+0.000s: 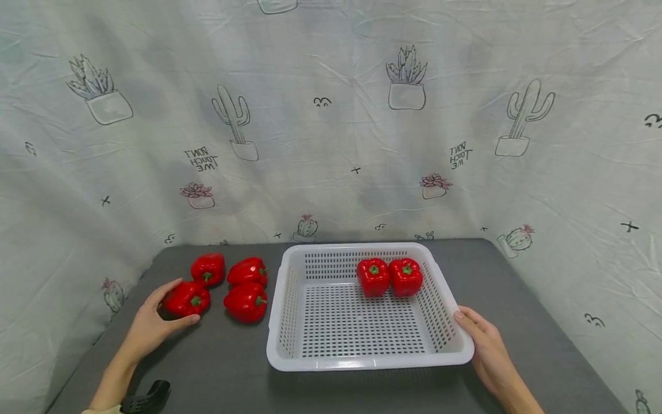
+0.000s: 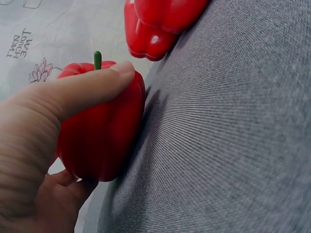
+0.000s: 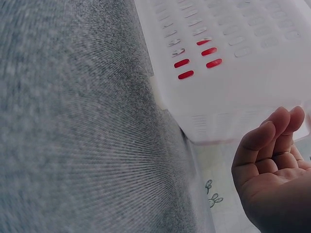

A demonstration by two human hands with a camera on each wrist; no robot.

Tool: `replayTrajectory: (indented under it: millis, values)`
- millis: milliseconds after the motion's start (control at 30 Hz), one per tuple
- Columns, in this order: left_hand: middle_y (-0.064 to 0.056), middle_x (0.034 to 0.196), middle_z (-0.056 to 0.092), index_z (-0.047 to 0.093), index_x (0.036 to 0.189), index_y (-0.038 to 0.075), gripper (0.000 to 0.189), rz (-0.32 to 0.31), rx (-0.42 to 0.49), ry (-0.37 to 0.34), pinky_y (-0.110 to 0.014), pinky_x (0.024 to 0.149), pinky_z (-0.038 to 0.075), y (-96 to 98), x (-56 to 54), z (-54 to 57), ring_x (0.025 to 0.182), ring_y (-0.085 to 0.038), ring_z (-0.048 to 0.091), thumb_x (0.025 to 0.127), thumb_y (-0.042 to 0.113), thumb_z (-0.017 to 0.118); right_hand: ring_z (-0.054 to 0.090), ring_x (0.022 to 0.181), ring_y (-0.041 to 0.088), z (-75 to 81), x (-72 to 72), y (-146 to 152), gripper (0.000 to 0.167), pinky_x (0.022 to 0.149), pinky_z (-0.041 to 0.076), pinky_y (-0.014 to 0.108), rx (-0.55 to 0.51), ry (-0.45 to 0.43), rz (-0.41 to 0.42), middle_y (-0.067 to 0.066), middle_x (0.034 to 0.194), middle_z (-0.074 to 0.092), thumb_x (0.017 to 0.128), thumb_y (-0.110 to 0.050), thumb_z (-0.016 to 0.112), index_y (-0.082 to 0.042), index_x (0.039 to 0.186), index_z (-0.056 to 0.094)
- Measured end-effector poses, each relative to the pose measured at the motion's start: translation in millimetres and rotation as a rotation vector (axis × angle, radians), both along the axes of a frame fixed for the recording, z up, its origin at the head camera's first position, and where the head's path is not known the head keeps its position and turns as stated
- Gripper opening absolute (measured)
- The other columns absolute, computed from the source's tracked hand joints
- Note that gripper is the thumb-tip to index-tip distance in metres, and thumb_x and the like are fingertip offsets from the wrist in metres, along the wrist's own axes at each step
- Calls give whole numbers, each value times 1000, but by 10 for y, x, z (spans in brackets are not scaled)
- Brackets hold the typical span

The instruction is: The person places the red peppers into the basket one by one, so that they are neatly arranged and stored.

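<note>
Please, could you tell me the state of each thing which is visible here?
White rectangular plastic basket: open-topped, partly filled, right rim held.
Two glossy red bell peppers: inside the basket, upright, side by side.
Leftmost glossy red bell pepper: gripped, lying on its side.
Three other glossy red bell peppers: outside the basket, on their sides.
Left hand: curled round the leftmost pepper.
Right hand: grips the basket's right rim.
Pale printed fabric curtain: wrinkled.

Left hand [image 1: 147, 329] and right hand [image 1: 485, 348] are both bare, left's got a black band [image 1: 139, 403], curvy end, bit of cream sleeve [image 1: 103, 410].
</note>
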State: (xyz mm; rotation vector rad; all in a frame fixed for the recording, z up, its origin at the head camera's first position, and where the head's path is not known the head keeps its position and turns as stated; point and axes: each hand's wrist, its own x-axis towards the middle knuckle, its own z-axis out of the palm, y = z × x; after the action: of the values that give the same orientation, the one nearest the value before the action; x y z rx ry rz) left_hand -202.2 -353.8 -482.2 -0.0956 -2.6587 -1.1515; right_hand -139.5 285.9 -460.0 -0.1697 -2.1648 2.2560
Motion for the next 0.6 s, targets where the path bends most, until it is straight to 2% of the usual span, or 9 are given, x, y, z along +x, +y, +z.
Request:
replayTrajectory:
  millis: [167, 267, 333, 400, 600]
  values:
    - [-24, 147, 35, 32, 153, 9, 97, 23, 0, 6, -66, 96, 33, 4, 14, 23, 125, -44, 38, 77, 36, 85, 63, 95, 22, 3, 3, -5, 43, 76, 54, 38, 16, -6, -5, 4, 110, 64, 103, -32, 52, 3, 130, 51]
    - [-23, 147, 36, 33, 153, 10, 94, 39, -7, 17, -42, 103, 38, 10, 26, 41, 125, -43, 39, 79, 37, 84, 63, 95, 22, 5, 3, -8, 46, 76, 54, 38, 22, -10, -5, 4, 111, 64, 103, -33, 53, 4, 131, 50]
    - [-21, 147, 38, 34, 153, 10, 92, 50, -7, 28, -21, 97, 36, 19, 35, 59, 124, -41, 40, 80, 38, 83, 63, 95, 22, 9, 2, -10, 46, 76, 54, 38, 20, -11, -7, 3, 110, 64, 103, -33, 53, 4, 131, 50]
    - [-19, 147, 38, 34, 153, 11, 90, 61, 2, 35, -8, 85, 29, 27, 43, 81, 124, -40, 41, 81, 37, 82, 63, 94, 21, 16, 2, -14, 45, 76, 54, 38, 17, -13, -10, 4, 110, 64, 103, -32, 53, 3, 130, 50]
    - [-18, 148, 38, 32, 154, 11, 89, 101, 57, 51, -3, 86, 26, 58, 55, 148, 125, -40, 38, 83, 36, 80, 63, 94, 20, 19, -7, -11, 42, 76, 54, 38, 13, -18, -20, 2, 110, 63, 103, -33, 54, 1, 129, 52]
